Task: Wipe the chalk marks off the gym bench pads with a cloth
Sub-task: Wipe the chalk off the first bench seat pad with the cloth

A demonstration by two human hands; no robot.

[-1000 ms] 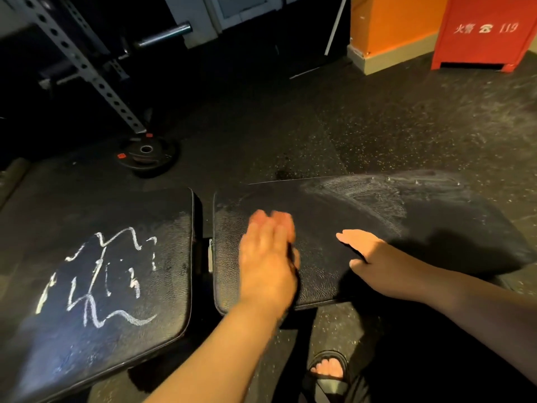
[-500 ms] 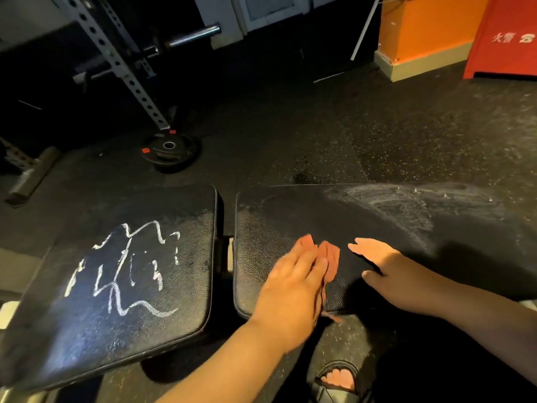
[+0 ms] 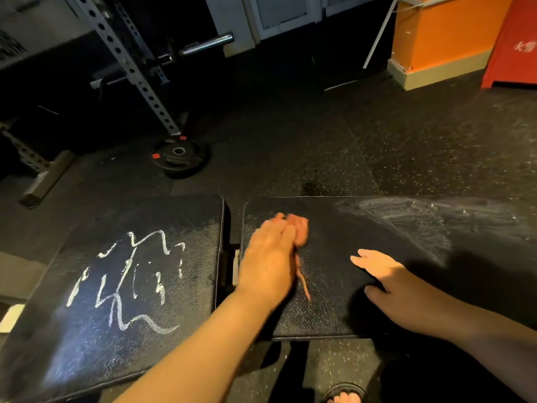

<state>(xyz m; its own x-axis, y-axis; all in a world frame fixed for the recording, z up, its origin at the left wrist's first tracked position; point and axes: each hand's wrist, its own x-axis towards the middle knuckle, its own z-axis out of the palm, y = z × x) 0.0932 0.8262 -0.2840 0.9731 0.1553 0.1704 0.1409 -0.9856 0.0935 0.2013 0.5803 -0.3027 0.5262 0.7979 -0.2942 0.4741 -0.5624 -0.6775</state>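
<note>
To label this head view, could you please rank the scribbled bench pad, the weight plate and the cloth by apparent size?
1. Scribbled bench pad, by far the largest.
2. Weight plate, though it lies farther away.
3. Cloth, smallest as seen; the left hand covers part, so unsure.

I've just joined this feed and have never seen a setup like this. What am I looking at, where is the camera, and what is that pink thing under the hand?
There is no machine here. These are a person's two bare hands, seen from a camera worn on the head that looks forward and down. Two black gym bench pads lie side by side. The left hand presses a pinkish cloth onto the right pad. The right hand rests flat on the same pad and holds nothing. Smeared chalk shows further right on that pad. The left pad carries white chalk marks that have not yet been wiped.
</note>
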